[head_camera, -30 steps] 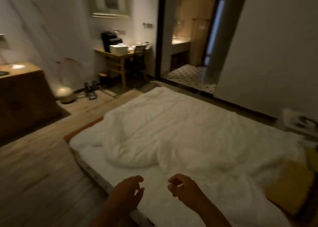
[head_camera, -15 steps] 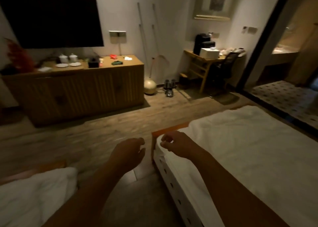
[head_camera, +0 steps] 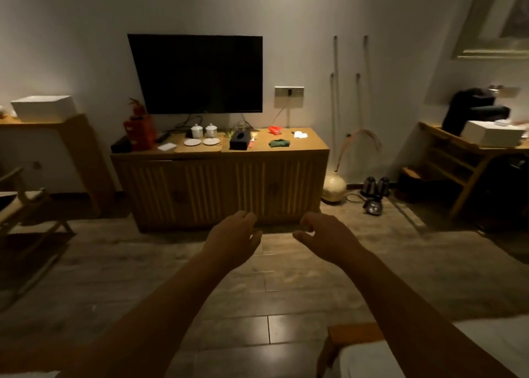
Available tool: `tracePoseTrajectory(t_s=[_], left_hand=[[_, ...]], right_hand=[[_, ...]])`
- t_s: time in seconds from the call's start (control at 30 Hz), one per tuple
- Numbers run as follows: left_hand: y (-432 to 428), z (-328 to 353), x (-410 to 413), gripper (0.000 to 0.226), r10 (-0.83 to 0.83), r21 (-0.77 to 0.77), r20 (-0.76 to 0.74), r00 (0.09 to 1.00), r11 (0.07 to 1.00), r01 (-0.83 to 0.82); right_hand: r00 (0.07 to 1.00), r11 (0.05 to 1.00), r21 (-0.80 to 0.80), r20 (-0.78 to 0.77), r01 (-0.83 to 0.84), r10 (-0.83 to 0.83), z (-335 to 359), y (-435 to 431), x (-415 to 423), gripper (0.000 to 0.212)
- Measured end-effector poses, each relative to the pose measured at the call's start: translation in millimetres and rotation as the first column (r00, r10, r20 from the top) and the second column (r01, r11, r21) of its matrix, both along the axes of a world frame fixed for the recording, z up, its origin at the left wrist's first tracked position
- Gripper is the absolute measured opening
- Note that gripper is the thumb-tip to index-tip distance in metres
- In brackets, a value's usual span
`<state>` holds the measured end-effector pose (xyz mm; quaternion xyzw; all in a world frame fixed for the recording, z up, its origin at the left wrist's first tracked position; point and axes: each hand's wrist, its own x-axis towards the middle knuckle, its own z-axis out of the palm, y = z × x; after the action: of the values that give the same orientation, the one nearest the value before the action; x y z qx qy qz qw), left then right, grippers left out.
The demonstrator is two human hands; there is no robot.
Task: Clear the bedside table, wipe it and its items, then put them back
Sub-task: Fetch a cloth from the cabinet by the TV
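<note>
Both my hands are stretched out in front of me over the wooden floor, holding nothing. My left hand [head_camera: 233, 238] has loosely curled fingers that stay apart. My right hand [head_camera: 323, 238] is also loosely curled with thumb and fingers apart. Ahead stands a wooden sideboard [head_camera: 220, 177] under a wall-mounted television [head_camera: 197, 72]. On its top lie a green cloth [head_camera: 279, 143], a black tissue box [head_camera: 238, 140], two lidded cups [head_camera: 203, 130] and small saucers [head_camera: 201, 142]. No bedside table is in view.
A red fire extinguisher [head_camera: 139, 130] stands at the sideboard's left end. A round floor lamp [head_camera: 333, 188] and kettles [head_camera: 373, 190] sit on the floor to the right. A desk [head_camera: 469, 154] is far right, a chair [head_camera: 25, 205] far left, a bed corner [head_camera: 360, 346] bottom right.
My view has swung left, from the white bed to the sideboard and television. Both hands stayed out in front, empty.
</note>
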<state>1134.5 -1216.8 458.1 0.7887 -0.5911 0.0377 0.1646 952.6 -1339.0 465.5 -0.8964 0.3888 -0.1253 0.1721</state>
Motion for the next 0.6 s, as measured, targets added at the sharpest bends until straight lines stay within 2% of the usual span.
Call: tracePoseTrajectory(t_s=[0.2, 0.3, 0.4, 0.6], left_hand=[[-131, 2, 77, 0.023, 0.044, -0.026, -0.053, 0.998, 0.999, -0.046], [-205, -12, 119, 0.03, 0.037, -0.004, -0.06, 0.998, 0.999, -0.037], [-284, -27, 173, 0.038, 0.009, 0.036, -0.046, 0.999, 0.999, -0.008], [-437, -32, 278, 0.031, -0.044, 0.087, -0.095, 0.995, 0.995, 0.052]], right_hand=[[1.0, 0.997, 0.073, -0.004, -0.023, 0.023, 5, -133, 99, 0.033], [0.996, 0.991, 0.133, -0.077, -0.033, 0.044, -5, -199, 151, 0.03], [0.986, 0.992, 0.114, -0.146, -0.059, 0.076, -16, -274, 203, 0.026], [0.98, 0.991, 0.126, -0.198, 0.041, -0.015, -26, -421, 294, 0.028]])
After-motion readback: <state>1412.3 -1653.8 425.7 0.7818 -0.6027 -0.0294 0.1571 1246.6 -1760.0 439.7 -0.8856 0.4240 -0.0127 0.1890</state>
